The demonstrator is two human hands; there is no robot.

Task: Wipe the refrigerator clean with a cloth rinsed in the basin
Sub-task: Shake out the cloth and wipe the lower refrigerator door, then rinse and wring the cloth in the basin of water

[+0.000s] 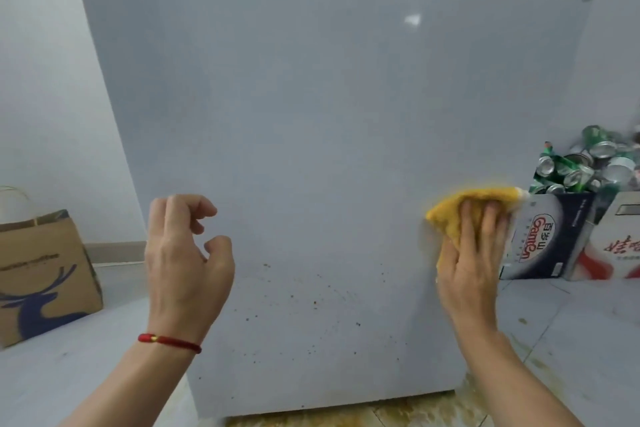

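Against refrigerator: right hand flat, pressing one yellow cloth; left hand loose, holding nothing.

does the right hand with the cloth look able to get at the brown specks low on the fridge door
Probably yes: the right hand presses the cloth on the door, and nothing lies between it and the specks.

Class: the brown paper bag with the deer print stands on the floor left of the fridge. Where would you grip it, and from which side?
Grip the paper bag by its looped handle, coming from above. It seems to stand upright with the handle rising over its open top; the flat sides offer little to hold.
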